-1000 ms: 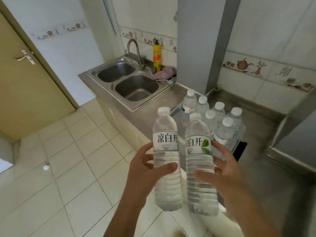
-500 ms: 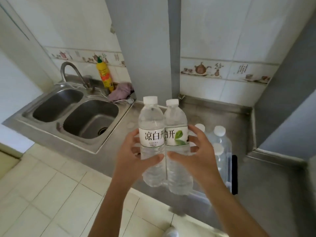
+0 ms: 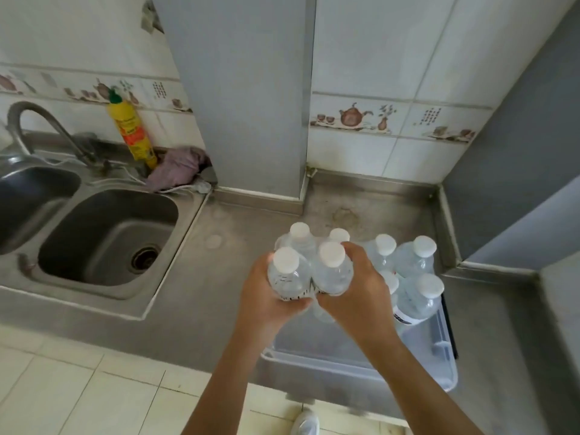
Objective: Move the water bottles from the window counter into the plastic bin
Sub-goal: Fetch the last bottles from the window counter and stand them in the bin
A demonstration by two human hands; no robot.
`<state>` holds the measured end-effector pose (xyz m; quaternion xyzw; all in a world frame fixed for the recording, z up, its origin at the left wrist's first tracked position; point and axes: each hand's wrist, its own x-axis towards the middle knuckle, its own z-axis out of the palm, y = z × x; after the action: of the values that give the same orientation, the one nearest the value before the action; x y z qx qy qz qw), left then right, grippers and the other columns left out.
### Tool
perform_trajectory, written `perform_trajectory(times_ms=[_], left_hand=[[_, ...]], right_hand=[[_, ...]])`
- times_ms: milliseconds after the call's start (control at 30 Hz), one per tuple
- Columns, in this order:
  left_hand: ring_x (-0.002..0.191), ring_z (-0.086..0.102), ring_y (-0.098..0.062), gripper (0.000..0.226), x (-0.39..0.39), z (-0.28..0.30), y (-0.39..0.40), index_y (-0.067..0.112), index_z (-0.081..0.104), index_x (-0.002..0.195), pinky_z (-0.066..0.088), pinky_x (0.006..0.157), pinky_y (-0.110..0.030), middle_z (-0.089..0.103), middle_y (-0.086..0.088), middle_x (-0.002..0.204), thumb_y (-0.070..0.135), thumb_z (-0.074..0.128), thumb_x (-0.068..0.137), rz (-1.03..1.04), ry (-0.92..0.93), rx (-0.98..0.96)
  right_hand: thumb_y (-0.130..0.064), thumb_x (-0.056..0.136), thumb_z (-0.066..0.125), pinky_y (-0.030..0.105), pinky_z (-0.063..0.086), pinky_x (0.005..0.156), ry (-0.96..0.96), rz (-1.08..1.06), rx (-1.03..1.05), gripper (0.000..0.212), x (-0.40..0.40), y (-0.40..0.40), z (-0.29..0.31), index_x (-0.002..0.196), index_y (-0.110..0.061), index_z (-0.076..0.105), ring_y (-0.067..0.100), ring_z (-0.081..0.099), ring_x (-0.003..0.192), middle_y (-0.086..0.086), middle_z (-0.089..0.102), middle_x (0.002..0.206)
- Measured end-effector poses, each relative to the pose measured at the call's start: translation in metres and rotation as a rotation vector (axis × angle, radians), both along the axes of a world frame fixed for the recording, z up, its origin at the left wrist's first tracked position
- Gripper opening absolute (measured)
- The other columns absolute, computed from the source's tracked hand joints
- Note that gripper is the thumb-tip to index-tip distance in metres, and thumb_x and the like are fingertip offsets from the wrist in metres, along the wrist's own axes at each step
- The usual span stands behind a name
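Note:
I look down on a clear plastic bin [image 3: 441,368] standing on the steel counter. Several water bottles with white caps [image 3: 419,262] stand upright in its far part. My left hand [image 3: 262,301] grips one water bottle [image 3: 287,276], and my right hand [image 3: 354,291] grips a second water bottle [image 3: 332,271]. The two held bottles are upright, pressed side by side, over the bin's left part, just in front of the standing ones. Whether their bases touch the bin floor is hidden by my hands.
A double steel sink [image 3: 103,237] with a tap [image 3: 37,127] lies to the left. A yellow detergent bottle [image 3: 131,133] and a purple cloth [image 3: 179,167] sit behind it. A grey pillar [image 3: 241,98] rises behind the counter [image 3: 219,277]. Tiled floor and my shoe [image 3: 306,422] are below.
Both hands have lowered the two bottles from chest height down toward the bin. My view has tilted downward and come closer to the counter.

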<state>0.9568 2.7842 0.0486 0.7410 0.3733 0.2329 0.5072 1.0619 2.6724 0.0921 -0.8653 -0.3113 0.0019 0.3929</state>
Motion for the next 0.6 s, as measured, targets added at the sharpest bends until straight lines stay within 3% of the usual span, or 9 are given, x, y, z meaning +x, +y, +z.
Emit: perform_trajectory(times_ms=[167,300,367,600], left_hand=[[0.107,0.059,-0.01,0.079,0.007,-0.009,0.007,0.031,0.052,0.115,0.048,0.081,-0.023,0.054,0.01,0.12,0.014,0.093,0.05,-0.159,0.083,0.103],[0.111,0.054,-0.016,0.084,0.006,-0.011,0.008,0.022,0.052,0.123,0.044,0.076,-0.024,0.044,0.014,0.117,0.015,0.093,0.05,-0.194,0.114,0.24],[0.111,0.054,-0.017,0.084,0.006,-0.009,0.005,0.019,0.052,0.125,0.043,0.072,-0.022,0.045,0.013,0.118,0.018,0.094,0.053,-0.159,0.113,0.292],[0.117,0.058,-0.027,0.095,0.004,0.003,-0.004,0.022,0.047,0.14,0.057,0.082,-0.037,0.057,-0.006,0.134,0.02,0.095,0.058,-0.219,0.128,0.648]], right_hand=[[0.002,0.065,0.077,0.032,0.051,0.06,-0.006,0.02,-0.025,0.044,-0.002,0.0,-0.012,0.104,-0.005,0.06,0.029,0.066,0.077,0.01,0.068,0.09],[0.008,0.059,0.078,0.015,0.041,0.068,0.045,0.043,-0.003,0.044,-0.008,-0.003,-0.017,0.099,-0.004,0.063,0.024,0.063,0.081,0.008,0.065,0.096],[0.005,0.057,0.081,0.013,0.039,0.069,0.059,0.067,-0.009,0.048,-0.007,-0.005,-0.016,0.1,-0.006,0.063,0.023,0.062,0.085,0.006,0.064,0.099],[-0.003,0.063,0.084,0.035,0.06,0.068,-0.168,0.155,-0.087,0.065,-0.018,-0.022,-0.008,0.122,-0.013,0.059,0.026,0.063,0.107,0.006,0.059,0.128]])
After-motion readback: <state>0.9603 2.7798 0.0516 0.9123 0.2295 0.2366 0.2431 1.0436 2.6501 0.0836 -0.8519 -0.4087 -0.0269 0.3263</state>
